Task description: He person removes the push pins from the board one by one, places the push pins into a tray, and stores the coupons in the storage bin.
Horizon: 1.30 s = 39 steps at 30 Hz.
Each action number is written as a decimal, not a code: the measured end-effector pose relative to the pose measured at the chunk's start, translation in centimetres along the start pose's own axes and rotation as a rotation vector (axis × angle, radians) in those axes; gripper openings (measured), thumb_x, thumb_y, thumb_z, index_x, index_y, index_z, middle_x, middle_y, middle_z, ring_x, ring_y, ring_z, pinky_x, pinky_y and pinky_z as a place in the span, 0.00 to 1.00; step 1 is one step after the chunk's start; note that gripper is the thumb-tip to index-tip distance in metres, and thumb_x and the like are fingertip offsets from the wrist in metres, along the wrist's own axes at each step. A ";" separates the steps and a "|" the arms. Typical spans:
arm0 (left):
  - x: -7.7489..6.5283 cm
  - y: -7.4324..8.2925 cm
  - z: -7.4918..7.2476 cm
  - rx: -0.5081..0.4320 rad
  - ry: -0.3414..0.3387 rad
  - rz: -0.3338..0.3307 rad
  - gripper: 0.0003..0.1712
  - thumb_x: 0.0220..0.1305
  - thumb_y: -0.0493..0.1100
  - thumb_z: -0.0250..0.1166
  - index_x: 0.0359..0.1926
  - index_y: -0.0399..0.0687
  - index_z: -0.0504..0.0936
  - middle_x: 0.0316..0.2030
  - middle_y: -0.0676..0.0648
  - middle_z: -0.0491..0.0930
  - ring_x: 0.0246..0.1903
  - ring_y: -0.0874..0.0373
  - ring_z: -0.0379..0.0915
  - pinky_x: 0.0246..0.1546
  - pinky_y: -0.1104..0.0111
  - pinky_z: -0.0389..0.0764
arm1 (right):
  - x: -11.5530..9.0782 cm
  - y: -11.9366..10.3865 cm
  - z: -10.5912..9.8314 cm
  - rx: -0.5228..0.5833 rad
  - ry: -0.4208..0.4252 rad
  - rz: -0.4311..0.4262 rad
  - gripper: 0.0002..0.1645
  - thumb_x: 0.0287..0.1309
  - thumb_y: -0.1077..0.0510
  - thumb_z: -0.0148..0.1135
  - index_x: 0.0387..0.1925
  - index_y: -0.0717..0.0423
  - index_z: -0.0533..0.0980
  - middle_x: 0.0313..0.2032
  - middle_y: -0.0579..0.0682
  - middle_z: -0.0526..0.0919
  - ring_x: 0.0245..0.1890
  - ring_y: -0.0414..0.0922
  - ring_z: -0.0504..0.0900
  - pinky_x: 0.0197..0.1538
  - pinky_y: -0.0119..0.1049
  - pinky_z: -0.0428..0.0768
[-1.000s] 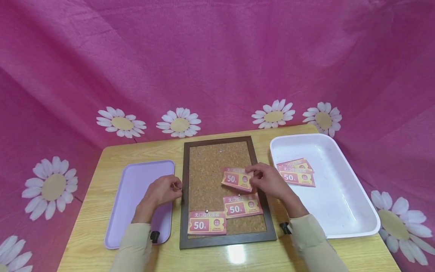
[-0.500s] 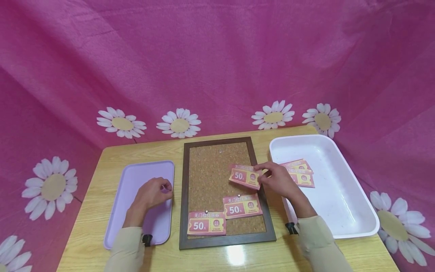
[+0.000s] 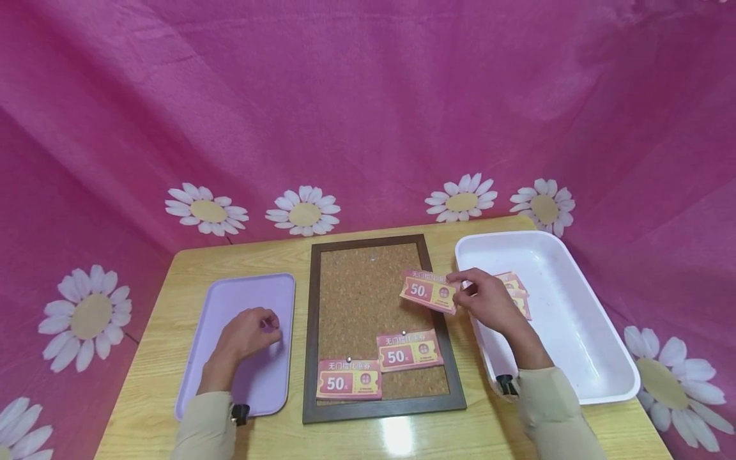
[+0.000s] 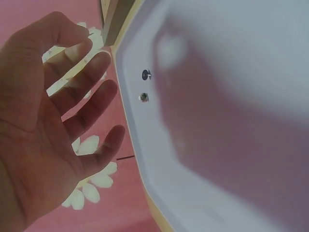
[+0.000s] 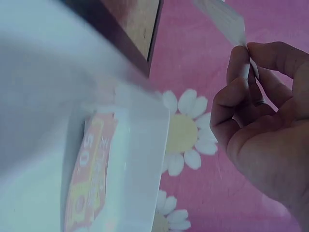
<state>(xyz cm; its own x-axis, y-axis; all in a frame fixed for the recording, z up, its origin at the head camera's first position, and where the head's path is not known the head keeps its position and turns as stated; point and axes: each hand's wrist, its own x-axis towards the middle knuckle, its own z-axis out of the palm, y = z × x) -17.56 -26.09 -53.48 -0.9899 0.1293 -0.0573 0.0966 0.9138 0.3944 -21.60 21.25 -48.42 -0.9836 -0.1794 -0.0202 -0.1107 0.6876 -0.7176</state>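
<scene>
My right hand (image 3: 485,300) pinches a pink and yellow coupon (image 3: 428,291) marked 50 by its right edge. It holds the coupon raised and tilted over the corkboard's (image 3: 351,294) right frame. In the right wrist view the coupon (image 5: 224,21) shows pale, between thumb and fingers. My left hand (image 3: 244,335) hovers over the purple tray (image 3: 195,364), thumb tip against the index finger. I cannot tell whether something small is between them. Two pushpins (image 4: 146,75) lie in the tray. On the board, a lower-left coupon (image 3: 349,380) and a lower-right coupon (image 3: 409,350) are pinned.
At the right stands a white plastic bin (image 3: 575,345) with overlapping coupons (image 3: 520,297) inside, partly hidden by my right hand. All rest on a light wooden table (image 3: 264,255). A magenta daisy curtain (image 3: 368,128) encloses the back and sides.
My left hand has moved left from the corkboard's left edge to above the purple tray. My right hand has carried the coupon rightward, from over the cork to the frame's right side.
</scene>
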 end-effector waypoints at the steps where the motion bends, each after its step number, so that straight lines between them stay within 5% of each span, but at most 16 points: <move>1: 0.0 -0.1 0.0 0.001 0.002 -0.002 0.06 0.44 0.46 0.65 0.27 0.55 0.82 0.29 0.52 0.83 0.32 0.57 0.76 0.33 0.64 0.74 | 0.0 0.1 -0.3 -0.005 0.005 0.002 0.20 0.53 0.63 0.63 0.51 0.53 0.80 0.47 0.56 0.81 0.39 0.50 0.80 0.33 0.33 0.77; 21: -1.7 -2.9 -0.7 -0.015 0.025 -0.106 0.04 0.46 0.45 0.65 0.27 0.54 0.81 0.29 0.52 0.82 0.31 0.59 0.74 0.33 0.65 0.72 | 0.1 3.3 -4.3 -0.074 0.130 0.022 0.18 0.58 0.65 0.58 0.50 0.55 0.79 0.46 0.60 0.81 0.41 0.53 0.80 0.37 0.37 0.73; 39: -3.9 -4.8 -0.5 -0.030 0.001 -0.197 0.05 0.48 0.46 0.67 0.28 0.54 0.81 0.27 0.54 0.81 0.28 0.61 0.73 0.29 0.65 0.70 | -0.6 8.4 -6.7 -0.023 0.091 0.293 0.22 0.65 0.58 0.45 0.58 0.54 0.75 0.56 0.63 0.75 0.48 0.55 0.72 0.42 0.39 0.72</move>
<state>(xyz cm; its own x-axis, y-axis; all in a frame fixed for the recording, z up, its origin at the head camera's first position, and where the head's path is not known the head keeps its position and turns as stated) -14.17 -31.17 -54.68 -0.9895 -0.0508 -0.1351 -0.1016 0.9096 0.4028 -22.89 31.84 -49.73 -0.9827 0.0919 -0.1610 0.1775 0.7168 -0.6743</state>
